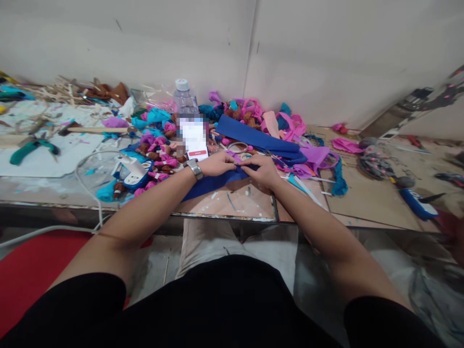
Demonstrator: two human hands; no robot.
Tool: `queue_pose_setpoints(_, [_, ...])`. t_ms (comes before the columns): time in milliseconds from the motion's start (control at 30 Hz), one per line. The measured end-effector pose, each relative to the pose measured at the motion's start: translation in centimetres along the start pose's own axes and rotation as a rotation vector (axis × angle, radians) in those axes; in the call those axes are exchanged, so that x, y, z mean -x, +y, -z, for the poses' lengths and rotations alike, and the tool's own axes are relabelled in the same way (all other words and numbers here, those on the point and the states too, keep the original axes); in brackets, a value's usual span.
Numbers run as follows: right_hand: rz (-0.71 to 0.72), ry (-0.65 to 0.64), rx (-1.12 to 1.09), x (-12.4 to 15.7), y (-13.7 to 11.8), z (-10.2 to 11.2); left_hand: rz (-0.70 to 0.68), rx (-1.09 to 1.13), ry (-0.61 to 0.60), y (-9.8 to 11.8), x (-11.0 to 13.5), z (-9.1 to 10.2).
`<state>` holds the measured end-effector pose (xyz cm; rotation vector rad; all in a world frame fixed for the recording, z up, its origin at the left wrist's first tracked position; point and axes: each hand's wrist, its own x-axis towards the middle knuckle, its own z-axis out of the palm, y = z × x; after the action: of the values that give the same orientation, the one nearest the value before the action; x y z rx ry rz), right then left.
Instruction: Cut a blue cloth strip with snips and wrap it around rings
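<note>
A dark blue fabric strip lies along the front of the workbench, its upper edge between my two hands. My left hand, with a metal-banded watch on the wrist, is closed on this strip with its fingertips pinched together. Close beside it, my right hand pinches the same strip, and the fingertips nearly meet. What lies exactly under the fingers is too small to make out. Just beyond the hands is a wider folded blue cloth, with a roll of tape near it.
Pink, brown and turquoise fabric bundles crowd the bench around a phone and a bottle. To the left are a power strip, green-handled pliers and a hammer. Cardboard lies at the right, and a wall rises behind.
</note>
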<state>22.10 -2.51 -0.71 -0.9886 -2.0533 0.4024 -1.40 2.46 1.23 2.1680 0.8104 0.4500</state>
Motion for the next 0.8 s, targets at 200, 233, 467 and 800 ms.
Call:
queue_pose_setpoints(200, [0.059, 0.025, -0.026, 0.02, -0.11, 0.02, 0.017, 0.047, 0.011, -0.08, -0.06, 0.04])
queue_pose_setpoints(233, [0.060, 0.024, -0.026, 0.02, -0.15, 0.04, 0.025, 0.055, 0.011, -0.09, -0.06, 0.04])
queue_pose_setpoints(467, [0.112, 0.045, -0.012, -0.04, 0.24, -0.17, 0.072, 0.122, 0.098, 0.10, 0.08, -0.06])
queue_pose_setpoints(800, [0.126, 0.058, 0.027, 0.12, 0.38, -0.10, 0.037, 0.151, 0.057, -0.58, -0.28, -0.32])
